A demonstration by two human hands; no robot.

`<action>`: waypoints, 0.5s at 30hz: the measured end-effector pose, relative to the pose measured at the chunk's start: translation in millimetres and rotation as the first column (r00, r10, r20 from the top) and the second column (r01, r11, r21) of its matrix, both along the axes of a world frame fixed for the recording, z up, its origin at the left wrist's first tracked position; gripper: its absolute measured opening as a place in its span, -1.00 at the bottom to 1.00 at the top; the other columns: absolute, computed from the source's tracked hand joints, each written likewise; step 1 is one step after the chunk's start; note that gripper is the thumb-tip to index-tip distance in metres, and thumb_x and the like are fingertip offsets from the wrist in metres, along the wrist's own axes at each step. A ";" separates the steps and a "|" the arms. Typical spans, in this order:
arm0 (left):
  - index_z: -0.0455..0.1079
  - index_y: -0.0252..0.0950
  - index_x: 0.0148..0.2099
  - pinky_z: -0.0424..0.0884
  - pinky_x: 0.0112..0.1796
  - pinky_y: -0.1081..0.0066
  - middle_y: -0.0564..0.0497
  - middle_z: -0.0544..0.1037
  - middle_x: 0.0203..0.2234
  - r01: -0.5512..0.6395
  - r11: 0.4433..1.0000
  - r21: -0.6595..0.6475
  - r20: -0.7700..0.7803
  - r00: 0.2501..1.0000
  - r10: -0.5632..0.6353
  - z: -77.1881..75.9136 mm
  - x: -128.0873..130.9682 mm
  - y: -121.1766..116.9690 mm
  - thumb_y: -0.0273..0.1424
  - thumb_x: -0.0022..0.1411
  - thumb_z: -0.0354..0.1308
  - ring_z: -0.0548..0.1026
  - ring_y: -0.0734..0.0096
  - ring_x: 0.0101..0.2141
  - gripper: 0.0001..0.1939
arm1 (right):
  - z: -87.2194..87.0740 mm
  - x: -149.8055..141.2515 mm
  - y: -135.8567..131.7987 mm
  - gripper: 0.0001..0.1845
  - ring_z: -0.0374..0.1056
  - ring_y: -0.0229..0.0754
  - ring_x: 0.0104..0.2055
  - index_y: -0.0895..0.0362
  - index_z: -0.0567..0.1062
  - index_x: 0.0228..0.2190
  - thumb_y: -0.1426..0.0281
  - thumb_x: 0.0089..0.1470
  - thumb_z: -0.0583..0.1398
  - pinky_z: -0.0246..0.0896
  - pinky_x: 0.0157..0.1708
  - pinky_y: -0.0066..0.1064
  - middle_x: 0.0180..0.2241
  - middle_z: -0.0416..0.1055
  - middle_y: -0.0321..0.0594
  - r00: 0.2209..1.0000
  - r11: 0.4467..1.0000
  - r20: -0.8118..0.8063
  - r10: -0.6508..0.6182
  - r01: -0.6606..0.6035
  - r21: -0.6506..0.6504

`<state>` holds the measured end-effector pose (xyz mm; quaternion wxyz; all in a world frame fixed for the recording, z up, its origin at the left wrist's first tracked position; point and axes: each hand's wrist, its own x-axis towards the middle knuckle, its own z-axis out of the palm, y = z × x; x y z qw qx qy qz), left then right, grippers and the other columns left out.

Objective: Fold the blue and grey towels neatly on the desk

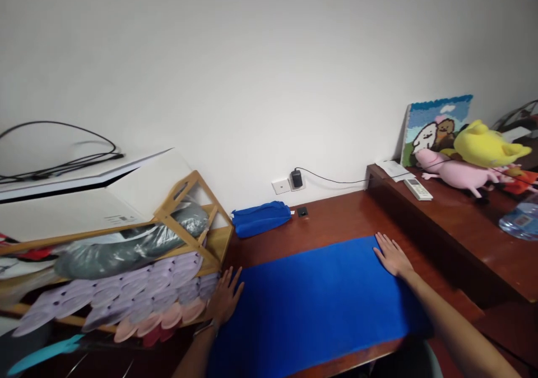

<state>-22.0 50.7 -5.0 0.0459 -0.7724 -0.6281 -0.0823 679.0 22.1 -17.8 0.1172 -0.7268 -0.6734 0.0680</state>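
Note:
A blue cloth (pixel 319 294) lies spread over the wooden desk (pixel 336 218), its near edge hanging close to the desk's front. My left hand (pixel 225 297) rests at the cloth's left edge with its fingers spread. At the far right corner, my right hand (pixel 393 255) lies flat with fingers stretched out, touching the cloth's edge. Neither hand grips anything. Behind the cloth, near the wall, sits a folded blue cloth bundle (pixel 260 219).
On the left stands a wooden rack (pixel 216 243) with several lilac and pink slippers (pixel 155 288). To the right, a raised wooden surface (pixel 474 238) bears a remote control (pixel 418 189), plush toys (pixel 458 171) and a plastic bottle (pixel 521 218). A black charger (pixel 296 177) is plugged into the wall.

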 end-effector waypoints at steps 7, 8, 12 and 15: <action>0.19 -0.26 0.45 0.22 0.29 -0.09 -0.21 0.32 0.37 0.023 1.000 0.003 -0.078 0.997 -0.023 14.5 0.2 5.6 -0.09 0.44 -0.23 0.24 -0.03 0.37 -0.33 | 20.1 6.9 9.9 -0.16 -0.15 0.03 0.52 0.09 0.09 0.44 -0.08 0.32 -0.19 -0.17 0.44 0.05 0.48 -0.04 -0.17 0.997 0.995 -0.077 -0.019 0.011 -0.104; 0.21 -0.27 0.44 0.21 0.29 -0.09 -0.21 0.34 0.36 0.030 0.999 0.016 -0.081 0.996 -0.028 21.2 5.5 5.7 -0.10 0.43 -0.24 0.26 -0.04 0.36 -0.32 | 23.7 12.3 13.1 -0.18 -0.09 0.04 0.50 0.03 0.13 0.43 -0.10 0.32 -0.18 -0.10 0.42 0.08 0.48 -0.02 -0.20 0.994 0.994 -0.110 -0.024 0.011 -0.113; 0.32 -0.33 0.36 0.23 0.28 -0.10 -0.24 0.41 0.31 0.077 0.987 0.141 -0.046 0.996 -0.071 40.1 68.8 -4.8 -0.14 0.47 -0.31 0.35 -0.07 0.30 -0.34 | 26.6 32.1 22.4 -0.24 0.11 0.05 0.43 0.03 0.27 0.37 -0.01 0.36 -0.23 0.06 0.36 0.00 0.46 0.07 -0.16 0.974 0.995 -0.202 -0.102 0.099 -0.022; 0.49 -0.12 0.22 0.33 0.26 0.15 -0.05 0.52 0.21 0.183 0.975 0.128 -0.053 0.983 -0.177 23.3 162.4 -24.7 -0.08 0.50 -0.28 0.45 0.12 0.22 -0.41 | 13.3 31.9 21.0 -0.24 0.09 0.10 0.43 0.08 0.33 0.34 0.01 0.36 -0.23 0.03 0.37 -0.01 0.44 0.10 -0.12 0.969 0.990 -0.212 -0.130 0.138 0.025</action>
